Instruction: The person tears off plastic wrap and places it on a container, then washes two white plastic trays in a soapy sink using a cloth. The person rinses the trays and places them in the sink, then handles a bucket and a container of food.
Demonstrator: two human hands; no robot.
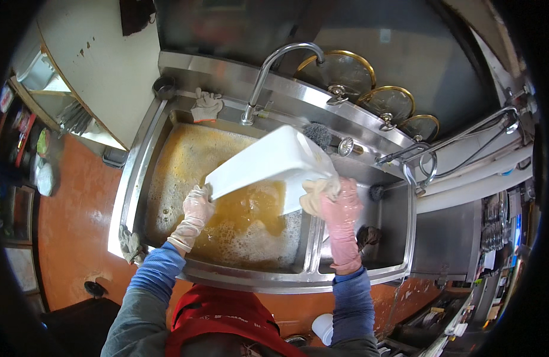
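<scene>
A white plastic tub (261, 158) is tilted over the left basin, partly in cloudy, yellowish, foamy water (238, 209). My left hand (197, 207), in a translucent glove, grips its left rim corner. At the other end is my right hand (343, 203), wearing a pink rubber glove. It holds a cream cloth (316, 194), possibly a knitted work glove, against the tub's right side; that spot is blurred. Both hands are above a two-basin stainless steel sink (312, 250). The tub hides part of the divider and the back of the basin.
A curved faucet (261, 80) rises behind the left basin. Several gold-rimmed glass lids (345, 67) lean at the back. Work gloves lie on the back ledge (207, 106) and front left corner (131, 244). A grey scrubber (318, 135) sits behind the tub; a dark cloth (368, 235) lies in the right basin.
</scene>
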